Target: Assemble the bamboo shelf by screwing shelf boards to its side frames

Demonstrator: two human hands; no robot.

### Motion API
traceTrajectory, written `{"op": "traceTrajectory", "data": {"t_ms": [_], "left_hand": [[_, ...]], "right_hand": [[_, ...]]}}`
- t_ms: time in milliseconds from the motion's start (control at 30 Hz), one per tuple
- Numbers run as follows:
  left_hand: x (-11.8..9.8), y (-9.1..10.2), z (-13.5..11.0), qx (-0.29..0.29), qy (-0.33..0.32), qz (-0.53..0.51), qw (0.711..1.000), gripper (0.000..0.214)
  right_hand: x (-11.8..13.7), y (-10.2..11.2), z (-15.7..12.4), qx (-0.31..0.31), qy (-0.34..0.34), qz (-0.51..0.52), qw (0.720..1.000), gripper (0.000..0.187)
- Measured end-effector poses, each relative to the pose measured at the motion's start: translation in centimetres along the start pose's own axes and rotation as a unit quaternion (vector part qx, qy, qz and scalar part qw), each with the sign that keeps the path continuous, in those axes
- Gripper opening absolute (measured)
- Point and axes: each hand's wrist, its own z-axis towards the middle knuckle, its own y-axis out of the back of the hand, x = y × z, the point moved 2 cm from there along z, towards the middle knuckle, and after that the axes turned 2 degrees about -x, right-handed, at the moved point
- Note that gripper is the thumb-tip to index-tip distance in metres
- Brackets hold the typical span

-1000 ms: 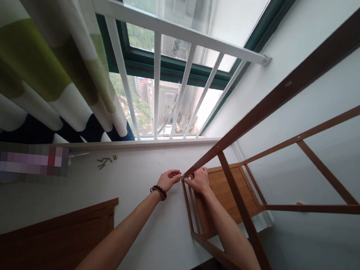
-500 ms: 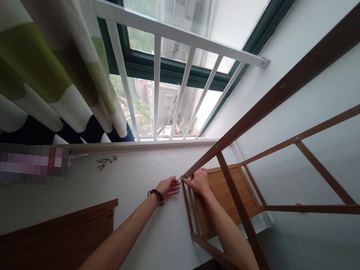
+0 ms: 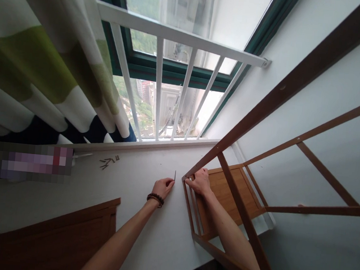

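Note:
My left hand (image 3: 163, 187), with a beaded bracelet at the wrist, pinches a thin dark rod that looks like a hex key (image 3: 175, 175). The key points up, just left of the corner of a brown wooden rack frame (image 3: 220, 148) and apart from it. My right hand (image 3: 200, 182) is closed around the low end of that frame, thumb near the corner joint. Some of its fingers are hidden behind the wood. Below and right of this hand lies a wooden shelf panel (image 3: 227, 190) within the frame, with slats (image 3: 188, 208) along its left side.
Several small bolts or pegs (image 3: 109, 162) lie on the white sill (image 3: 146, 157). A blurred-out purple item (image 3: 33, 163) is further left. A dark brown wooden panel (image 3: 62, 234) is at lower left. White railings (image 3: 190, 32), a window and a curtain (image 3: 47, 62) stand behind.
My left hand has drawn the hex key away from the frame corner, leftward, and the key now stands upright in the fingers. My right hand keeps its hold on the frame.

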Motion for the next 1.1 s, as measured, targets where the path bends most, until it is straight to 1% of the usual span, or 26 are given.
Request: {"op": "traceTrajectory", "data": {"t_ms": [133, 200, 267, 433, 567, 800, 967, 1100], "left_hand": [[1.2, -0.2, -2.6, -0.065, -0.066, 0.007, 0.996, 0.024], [1.5, -0.6, -3.5, -0.083, -0.096, 0.002, 0.992, 0.024], [1.6, -0.8, -3.9, -0.095, -0.112, 0.0, 0.989, 0.024], [1.8, -0.5, -3.1, -0.098, -0.091, -0.018, 0.991, 0.026], [1.7, -0.3, -3.1, -0.091, -0.092, -0.039, 0.991, 0.025], [1.5, -0.4, -3.3, -0.069, -0.073, -0.077, 0.992, 0.018], [1.3, -0.8, -2.7, -0.087, -0.036, -0.11, 0.989, 0.021], [1.2, -1.1, -2.8, -0.07, -0.048, -0.136, 0.987, 0.023]], "right_hand": [[-0.2, -0.4, 0.0, -0.01, -0.005, -0.002, 1.0, 0.018], [-0.4, -0.5, 0.0, -0.013, -0.009, 0.0, 1.0, 0.019], [-0.5, -0.6, 0.0, -0.01, -0.014, 0.004, 1.0, 0.021], [-0.7, -0.4, 0.4, 0.02, -0.014, 0.012, 1.0, 0.022], [-0.7, -0.4, 0.4, 0.03, -0.012, 0.019, 0.999, 0.02], [-0.4, -0.4, 0.0, -0.008, -0.006, 0.013, 1.0, 0.02], [-0.4, -0.4, -0.2, -0.019, 0.008, 0.03, 0.999, 0.018], [-0.6, -0.4, -0.2, -0.022, 0.015, 0.032, 0.999, 0.017]]}}
